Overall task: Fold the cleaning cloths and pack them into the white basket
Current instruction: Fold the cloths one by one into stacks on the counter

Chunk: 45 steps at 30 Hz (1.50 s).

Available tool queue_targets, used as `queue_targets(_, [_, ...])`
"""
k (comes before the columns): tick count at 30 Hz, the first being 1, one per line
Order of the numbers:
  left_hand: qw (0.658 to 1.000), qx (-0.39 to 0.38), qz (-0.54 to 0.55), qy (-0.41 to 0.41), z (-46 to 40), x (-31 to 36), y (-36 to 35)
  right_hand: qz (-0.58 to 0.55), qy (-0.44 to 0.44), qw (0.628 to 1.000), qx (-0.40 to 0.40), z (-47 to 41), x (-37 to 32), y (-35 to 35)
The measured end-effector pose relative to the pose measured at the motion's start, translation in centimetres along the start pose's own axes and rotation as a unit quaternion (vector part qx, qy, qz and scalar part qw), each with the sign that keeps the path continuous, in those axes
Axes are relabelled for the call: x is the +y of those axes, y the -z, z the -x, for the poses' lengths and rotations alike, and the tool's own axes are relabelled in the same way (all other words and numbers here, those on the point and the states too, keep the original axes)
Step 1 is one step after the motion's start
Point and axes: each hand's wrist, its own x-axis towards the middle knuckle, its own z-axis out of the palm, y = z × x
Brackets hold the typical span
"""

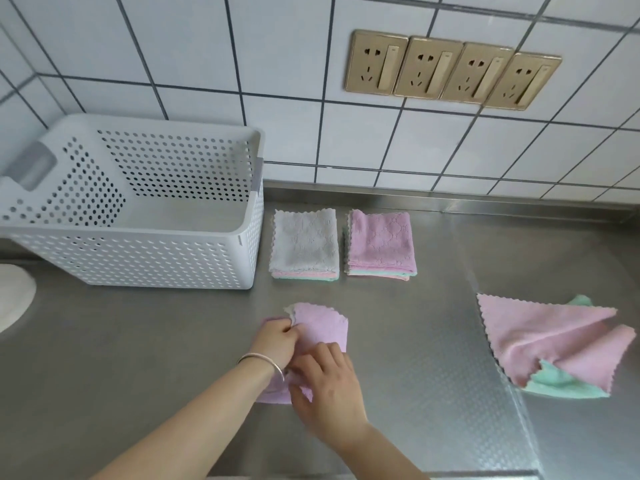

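We see a pink, zigzag-edged microfibre cloth (322, 329) lying half folded on the dimpled steel tabletop (415, 341), in front of the white perforated plastic basket (138, 258) and a little to its right. Our hands and the left forearm hide its near half, so its full outline is hard to make out; its long axis seems to run away from us, towards the wall. Our left hand (277, 341), with a silver bangle at the wrist, pinches the cloth's far-left corner with curled fingers (289, 329). Our right hand (329, 386) lies over the near part, fingers bent onto the fabric; we cannot tell whether they grip it. Just right of the basket sit two folded stacks, one grey-topped (304, 242), one pink-topped (381, 242). Further right, a loose pink and mint heap (550, 344) lies unfolded.
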Motion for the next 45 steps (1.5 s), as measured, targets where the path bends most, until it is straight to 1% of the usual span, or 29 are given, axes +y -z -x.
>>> queue_targets(2, [1.0,0.018,0.005,0.01,-0.3,-1.1,1.2,-0.031,0.012,0.999,-0.014,0.4,-0.2,-0.2])
queue_targets(4, [0.999,0.042,-0.007,0.022,-0.7,-2.3,2.2,-0.04,-0.008,0.999,-0.014,0.7,0.1,-0.3])
queue_targets(6, [0.997,0.053,-0.034,0.046,-0.9,-3.4,2.7,-0.011,-0.064,0.998,-0.023,0.8,0.8,-0.8])
queue_targets(9, [0.994,0.058,-0.059,0.076,-1.2,-4.7,2.8,0.04,-0.148,0.985,-0.082,0.7,1.8,-1.6])
queue_targets(12, [0.991,0.058,-0.08,0.087,-1.0,-5.2,2.3,0.051,-0.204,0.97,-0.117,0.8,2.7,-2.4])
queue_targets(14, [0.99,0.06,-0.082,0.093,-0.9,-5.4,1.9,0.035,-0.247,0.96,-0.124,0.7,3.0,-2.5])
queue_targets(17, [0.99,0.066,-0.081,0.091,-0.9,-5.4,1.7,-0.013,-0.326,0.932,-0.159,0.1,3.2,-2.3])
queue_targets(22, [0.992,0.059,-0.07,0.087,-0.9,-5.2,1.4,-0.076,-0.42,0.895,-0.13,-0.2,3.7,-2.3])
queue_targets(26, [0.982,0.077,-0.148,0.094,-0.8,-5.5,1.2,-0.091,-0.443,0.883,-0.123,-0.5,4.0,-2.5])
queue_targets(30, [0.969,0.128,-0.192,0.083,-0.1,-5.5,0.6,-0.087,-0.468,0.868,-0.144,-0.9,4.1,-2.4])
queue_targets(34, [0.948,0.181,-0.251,0.079,-0.1,-6.0,-0.1,-0.069,-0.483,0.852,-0.19,-1.7,3.9,-2.1])
queue_targets(37, [0.937,0.17,-0.295,0.084,-0.4,-5.7,-0.5,-0.057,-0.47,0.851,-0.226,-2.2,3.8,-1.8])
queue_targets(39, [0.941,0.156,-0.286,0.093,-0.5,-5.6,-0.4,-0.057,-0.471,0.849,-0.234,-2.3,3.9,-1.7])
queue_targets(41, [0.954,0.15,-0.241,0.092,-0.2,-5.3,0.0,-0.069,-0.474,0.846,-0.234,-2.4,4.1,-1.6])
queue_targets(43, [0.979,0.146,-0.118,0.085,0.4,-4.7,0.3,-0.112,-0.478,0.845,-0.212,-2.4,4.3,-1.3])
queue_targets(45, [0.987,0.147,0.012,0.062,0.8,-3.6,0.4,-0.177,-0.482,0.842,-0.167,-2.5,4.6,-0.4])
